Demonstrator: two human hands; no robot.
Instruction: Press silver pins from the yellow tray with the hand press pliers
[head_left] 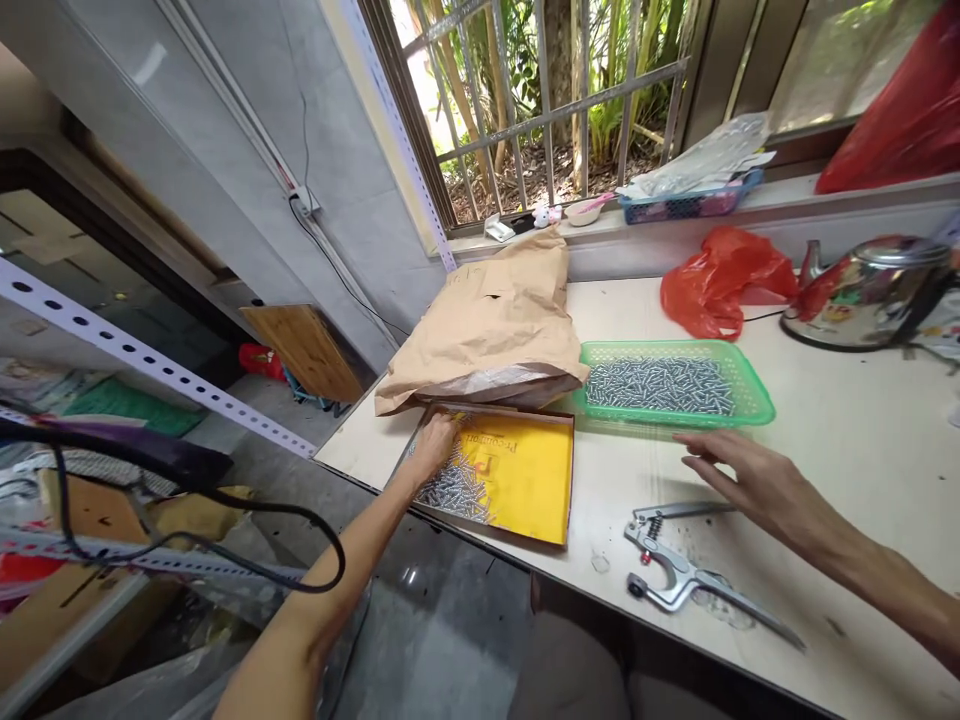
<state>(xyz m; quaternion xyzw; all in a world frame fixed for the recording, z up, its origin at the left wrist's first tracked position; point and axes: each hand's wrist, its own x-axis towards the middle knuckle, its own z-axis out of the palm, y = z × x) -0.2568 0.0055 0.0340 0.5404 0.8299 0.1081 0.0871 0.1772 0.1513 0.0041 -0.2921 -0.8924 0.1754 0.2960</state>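
My left hand [433,446] reaches into a shallow yellow-lined box [525,480] and rests on a pile of small metal pieces [456,488] at its left side; its fingers are curled down into the pile. My right hand [739,472] lies flat on the table [840,450] with fingers stretched out, just below a green plastic basket [750,402] full of similar metal pieces. Metal hand pliers [679,570] lie on the table in front of the right hand, not touched.
A brown paper sack [491,325] lies behind the yellow box. A red plastic bag [720,275] and a steel kettle [870,290] stand at the back right. The table edge runs diagonally; perforated shelf rails [150,365] and a black cable [225,500] are on the left.
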